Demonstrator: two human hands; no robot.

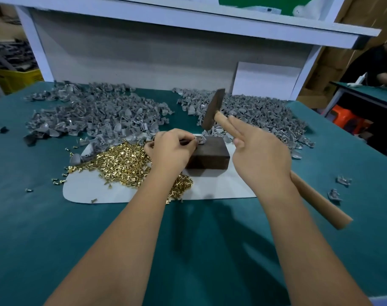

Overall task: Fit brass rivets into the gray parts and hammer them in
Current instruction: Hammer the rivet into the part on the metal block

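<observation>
My left hand pinches a small gray part against the top left corner of a dark metal block. A hammer with a dark head and a pale wooden handle is gripped in my right hand, two fingers stretched along the handle. The hammer head hangs tilted a little above the block's far edge. A heap of brass rivets lies on a white mat left of the block. Whether a rivet sits in the held part is hidden by my fingers.
Two big piles of gray parts cover the green table, one at the back left and one at the back right. A few loose parts lie at the right. A white shelf frame rises behind. A person sits at far right.
</observation>
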